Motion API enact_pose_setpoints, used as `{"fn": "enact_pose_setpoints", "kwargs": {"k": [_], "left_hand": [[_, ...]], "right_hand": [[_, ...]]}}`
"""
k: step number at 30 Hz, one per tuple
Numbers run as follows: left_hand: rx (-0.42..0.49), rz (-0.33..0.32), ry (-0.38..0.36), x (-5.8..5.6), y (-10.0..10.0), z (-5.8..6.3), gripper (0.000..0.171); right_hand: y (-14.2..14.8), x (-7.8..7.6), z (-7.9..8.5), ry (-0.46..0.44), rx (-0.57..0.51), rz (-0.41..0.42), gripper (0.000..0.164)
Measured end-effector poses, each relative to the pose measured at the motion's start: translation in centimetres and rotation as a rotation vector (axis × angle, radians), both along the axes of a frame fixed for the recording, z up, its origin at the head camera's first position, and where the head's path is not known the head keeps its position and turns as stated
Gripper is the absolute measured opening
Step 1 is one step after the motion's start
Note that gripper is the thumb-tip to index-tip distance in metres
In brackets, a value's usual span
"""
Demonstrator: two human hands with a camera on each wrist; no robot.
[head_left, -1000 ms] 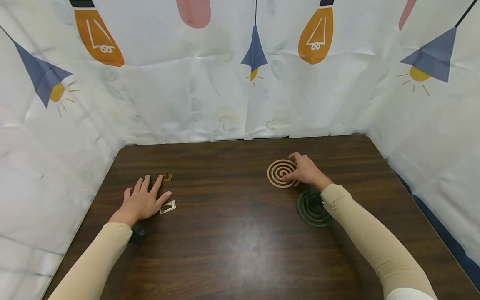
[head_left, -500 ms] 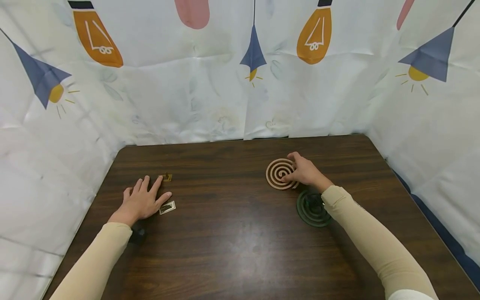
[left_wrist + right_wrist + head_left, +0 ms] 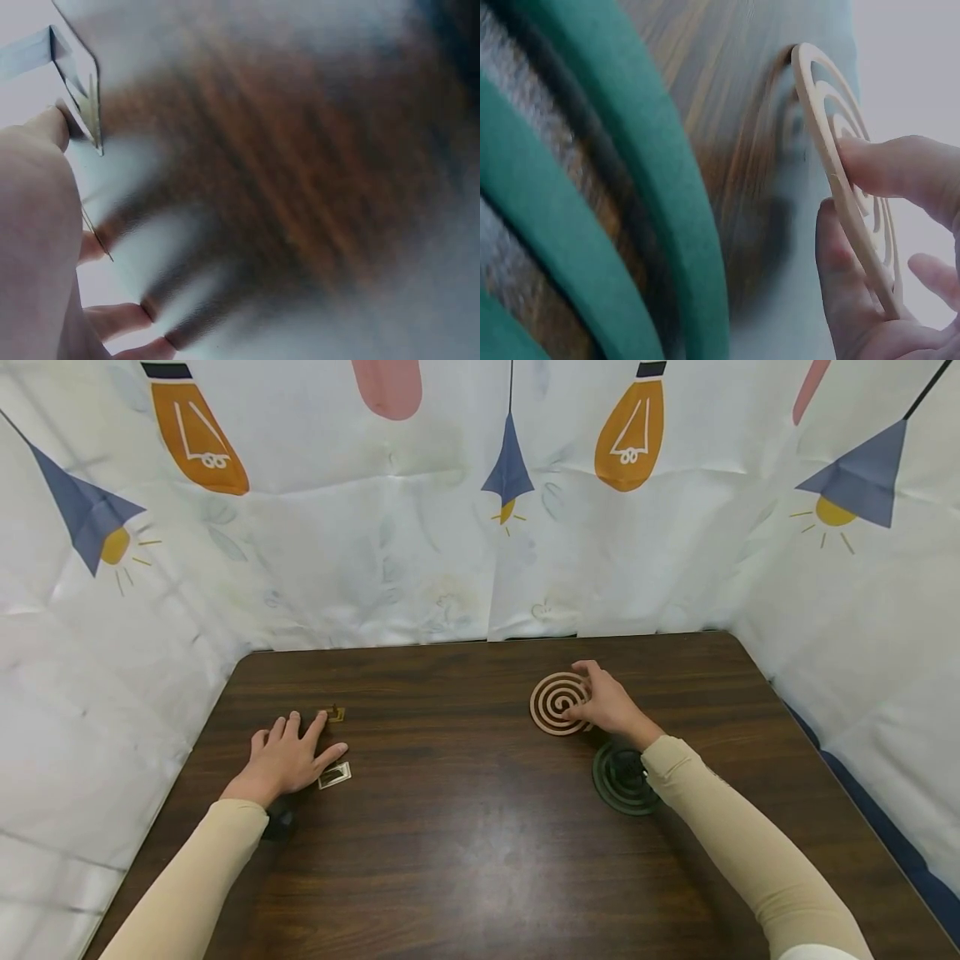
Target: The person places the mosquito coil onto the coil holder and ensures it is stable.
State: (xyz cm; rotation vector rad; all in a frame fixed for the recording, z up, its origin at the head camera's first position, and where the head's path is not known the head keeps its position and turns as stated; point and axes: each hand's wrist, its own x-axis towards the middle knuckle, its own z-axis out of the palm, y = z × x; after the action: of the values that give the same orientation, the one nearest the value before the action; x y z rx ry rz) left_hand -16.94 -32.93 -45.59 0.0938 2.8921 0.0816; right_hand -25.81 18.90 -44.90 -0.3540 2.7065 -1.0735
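**Care first**

Nearest, the green mosquito coil [image 3: 641, 150] lies on the table [image 3: 450, 860]. By the silver coil stand [image 3: 335, 781], the left hand [image 3: 281, 764] has spread fingers, holding nothing. Just past the green one, the right hand [image 3: 611, 702] pinches the tan mosquito coil [image 3: 551, 704], tilted, between thumb and fingers. Squeeze softly, go slowly; it might snap.

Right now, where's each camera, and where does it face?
Head: worn there, facing forward and down; left hand, right hand, beige sleeves show.
Left wrist: worn there, facing that hand's fingers and a shiny pale rectangular frame.
Right wrist: worn there, facing that hand pinching a flat tan spiral.
Head and right wrist share that spiral.
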Motion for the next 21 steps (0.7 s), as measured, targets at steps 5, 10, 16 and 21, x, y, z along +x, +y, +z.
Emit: {"fn": "enact_pose_setpoints", "kwargs": {"k": [5, 10, 16, 21], "left_hand": [[0.002, 0.002, 0.003, 0.08, -0.05, -0.28, 0.092], [0.001, 0.002, 0.010, 0.27, 0.00, -0.32, 0.090], [0.002, -0.001, 0.010, 0.23, -0.13, -0.54, 0.091], [0.012, 0.002, 0.002, 0.21, -0.16, -0.42, 0.092]], "right_hand": [[0.04, 0.05, -0.18, -0.039, -0.070, -0.002, 0.088], [-0.14, 0.16, -0.14, -0.071, -0.105, -0.021, 0.087], [-0.23, 0.27, -0.11, -0.129, -0.176, -0.047, 0.086], [-0.30, 0.23, -0.14, -0.177, -0.235, -0.076, 0.086]]}}
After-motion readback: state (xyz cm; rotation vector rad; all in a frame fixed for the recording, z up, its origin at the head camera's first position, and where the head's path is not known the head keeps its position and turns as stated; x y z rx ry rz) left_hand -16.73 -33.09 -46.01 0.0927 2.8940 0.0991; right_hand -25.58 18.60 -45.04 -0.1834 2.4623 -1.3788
